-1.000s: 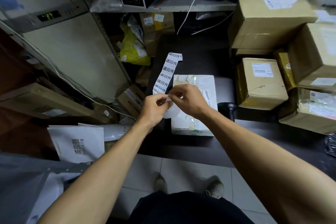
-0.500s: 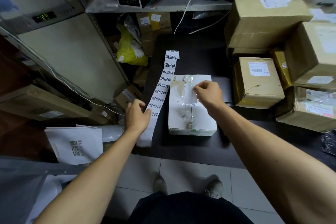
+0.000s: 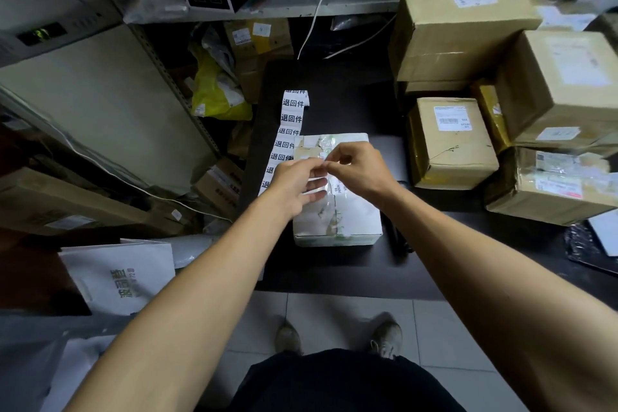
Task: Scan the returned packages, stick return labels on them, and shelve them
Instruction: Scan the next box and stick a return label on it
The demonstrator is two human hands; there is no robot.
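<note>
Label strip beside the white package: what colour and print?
White label strip with black characters; head view.

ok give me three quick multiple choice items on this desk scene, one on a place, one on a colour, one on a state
1. The strip of printed return labels lies where relative to the white taped package?
A. left
B. right
C. on top

2. The plastic bag on the lower shelf is:
A. red
B. yellow
C. blue

3. The right hand is:
A. flat on the dark desk
B. pinching something small with the left hand
C. holding a scanner

A: the strip runs along the package's left edge.
B: it is bright yellow.
B: fingertips meet above the package.
</note>
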